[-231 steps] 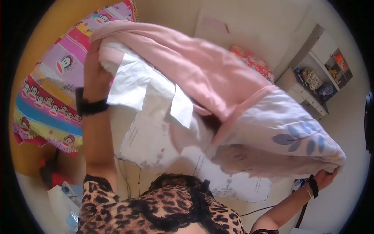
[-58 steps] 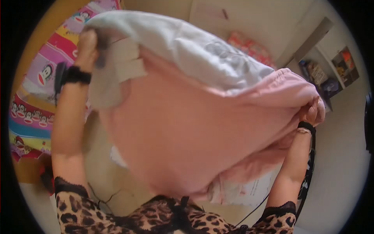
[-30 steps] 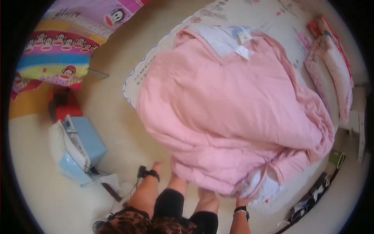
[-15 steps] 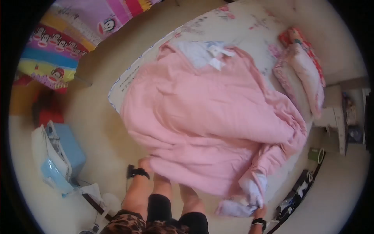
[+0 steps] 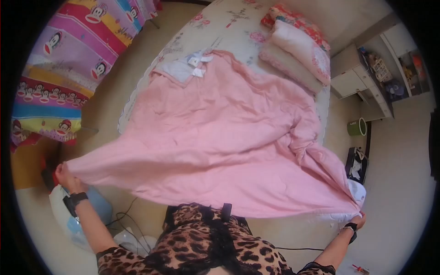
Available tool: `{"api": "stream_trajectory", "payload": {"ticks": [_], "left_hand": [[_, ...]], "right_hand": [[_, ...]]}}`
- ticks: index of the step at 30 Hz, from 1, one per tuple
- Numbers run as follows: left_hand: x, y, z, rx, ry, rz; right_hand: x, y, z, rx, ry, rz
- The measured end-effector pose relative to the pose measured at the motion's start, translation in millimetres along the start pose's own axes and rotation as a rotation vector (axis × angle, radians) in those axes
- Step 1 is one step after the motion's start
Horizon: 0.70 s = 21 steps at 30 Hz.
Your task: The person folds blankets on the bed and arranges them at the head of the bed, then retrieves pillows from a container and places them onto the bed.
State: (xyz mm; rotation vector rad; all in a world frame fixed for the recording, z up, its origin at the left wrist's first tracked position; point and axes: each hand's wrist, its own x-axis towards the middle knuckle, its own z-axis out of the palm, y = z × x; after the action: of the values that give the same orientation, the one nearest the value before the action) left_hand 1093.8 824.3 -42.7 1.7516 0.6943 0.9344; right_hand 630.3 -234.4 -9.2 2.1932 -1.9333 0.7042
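A large pink quilt (image 5: pixel 206 123) covers much of the bed and stretches off its near side toward me. My left hand (image 5: pixel 68 178) grips one near corner, far out on the left. At the right, my right hand (image 5: pixel 360 220) is closed on the opposite near corner, where a white patterned underside shows. The near edge hangs taut between both hands, in front of my body. Toward the far end, a folded-back part shows a pale lining with white tags (image 5: pixel 198 68).
Pillows (image 5: pixel 300 48) lie on the flowered bed sheet (image 5: pixel 224 27) at the upper right. A white cabinet (image 5: pixel 353 80), a green bin (image 5: pixel 356 127) and a black box (image 5: pixel 357 162) stand on the right. Left are a colourful monkey-print cloth (image 5: pixel 87 46) and a blue-white container (image 5: pixel 98 204).
My left hand has moved outward to the left and my right hand outward to the right and up. The quilt's near edge is now spread wide and pulled tight. My view has shifted too.
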Motion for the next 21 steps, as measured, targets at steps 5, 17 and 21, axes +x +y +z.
{"api": "stream_trajectory", "payload": {"ticks": [5,17,21], "left_hand": [[41,44,-31,0.204,0.047,0.193],[85,-18,-144,1.46,-0.174,0.233],[115,-21,-122,1.966,-0.575,0.525]], "right_hand": [[-39,64,-7,-0.076,-0.019,0.261],[-139,211,-5,-0.405,-0.264,0.814],[-129,208,2,-1.12,-0.442,0.775]]}}
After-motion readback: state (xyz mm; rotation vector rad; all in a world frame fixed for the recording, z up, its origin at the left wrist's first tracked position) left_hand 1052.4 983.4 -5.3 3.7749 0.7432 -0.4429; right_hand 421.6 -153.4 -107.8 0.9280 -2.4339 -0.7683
